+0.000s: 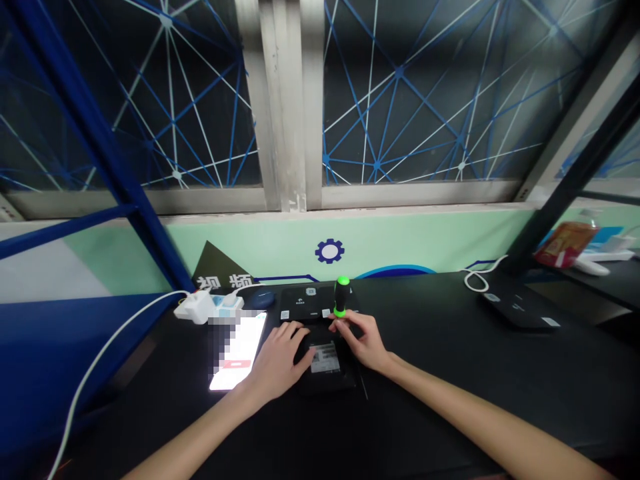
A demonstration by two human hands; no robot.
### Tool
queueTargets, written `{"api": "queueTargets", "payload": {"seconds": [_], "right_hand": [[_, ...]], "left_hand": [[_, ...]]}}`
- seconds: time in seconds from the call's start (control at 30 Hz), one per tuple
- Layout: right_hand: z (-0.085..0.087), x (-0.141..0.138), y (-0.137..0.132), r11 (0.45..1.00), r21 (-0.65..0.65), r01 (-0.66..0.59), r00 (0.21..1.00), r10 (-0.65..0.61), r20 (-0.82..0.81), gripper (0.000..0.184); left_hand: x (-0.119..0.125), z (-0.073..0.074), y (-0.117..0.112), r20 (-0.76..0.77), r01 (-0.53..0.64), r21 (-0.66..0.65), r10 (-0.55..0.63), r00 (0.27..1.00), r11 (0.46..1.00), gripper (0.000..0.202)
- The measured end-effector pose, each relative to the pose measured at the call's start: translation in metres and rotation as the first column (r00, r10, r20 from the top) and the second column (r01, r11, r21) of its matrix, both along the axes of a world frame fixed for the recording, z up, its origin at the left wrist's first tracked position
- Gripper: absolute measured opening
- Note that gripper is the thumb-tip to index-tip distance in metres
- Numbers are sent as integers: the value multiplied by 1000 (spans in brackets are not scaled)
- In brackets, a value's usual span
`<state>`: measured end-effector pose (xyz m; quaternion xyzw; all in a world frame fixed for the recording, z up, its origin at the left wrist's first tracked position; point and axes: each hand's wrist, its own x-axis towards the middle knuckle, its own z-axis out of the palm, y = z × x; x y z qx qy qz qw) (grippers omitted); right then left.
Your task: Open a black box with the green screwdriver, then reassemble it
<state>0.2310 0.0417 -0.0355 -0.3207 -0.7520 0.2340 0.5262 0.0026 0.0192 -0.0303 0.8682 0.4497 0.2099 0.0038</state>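
Screwdriver [343, 297] stands up, fingers of our right hand [366, 339] pinching it; our left hand [280, 355], fingers spread, touches a flat black box [331, 382] left of the desk's [465, 393] right edge.

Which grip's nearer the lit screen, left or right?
Left. The left grip is just right of the lit screen, at the left edge of the black device; the right grip is farther right, at the screwdriver's lower end.
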Motion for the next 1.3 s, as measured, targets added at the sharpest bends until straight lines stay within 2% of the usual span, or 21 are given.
{"api": "queueTargets", "payload": {"seconds": [0.4,0.67,1.3], "right_hand": [[1,2,0,1000,-15,22,999,-21,32,18],[5,6,-1,999,-35,-31,997,33,72,20],[2,5,2,1000,-21,12,997,-10,72,16]], "left_hand": [[1,-4,1,24,-8,13,8,1000,1000,29],[1,0,-2,25,-20,-8,20,999,1000,32],[0,3,0,4,-34,-53,34,999,998,33]]}}
